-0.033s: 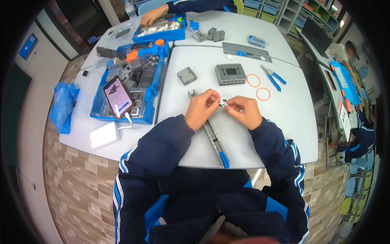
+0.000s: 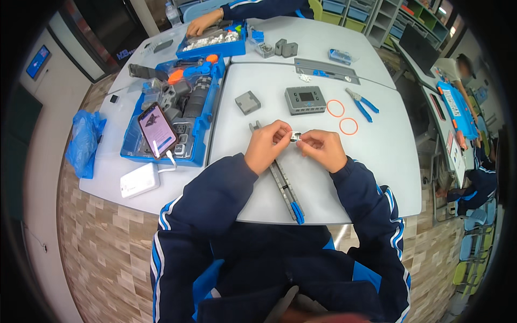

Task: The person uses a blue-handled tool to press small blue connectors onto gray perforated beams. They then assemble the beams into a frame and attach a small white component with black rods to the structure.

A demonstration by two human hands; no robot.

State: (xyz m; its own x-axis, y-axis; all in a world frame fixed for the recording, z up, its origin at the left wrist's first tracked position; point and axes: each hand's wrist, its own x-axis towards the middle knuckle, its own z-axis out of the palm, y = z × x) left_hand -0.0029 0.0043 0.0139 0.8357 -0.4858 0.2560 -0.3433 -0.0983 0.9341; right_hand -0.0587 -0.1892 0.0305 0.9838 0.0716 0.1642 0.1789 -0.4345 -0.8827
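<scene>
Over the table, my left hand and my right hand meet, each with thumb and fingers pinched. Between their fingertips is a small white and dark building piece, partly covered by the fingers; its exact kind is too small to make out. Below them lies a long grey beam assembly with a blue part at its near end. It runs beneath my left hand, which hides part of it, and its far tip shows beyond.
Beyond my hands are a grey controller with a screen, a grey block, orange rings and blue-handled pliers. At left, a phone leans on a blue parts box by a white power bank. Another person's hand reaches into a far box.
The small piece has turned slightly between my fingertips and shows more white. Both hands stay in nearly the same place.
</scene>
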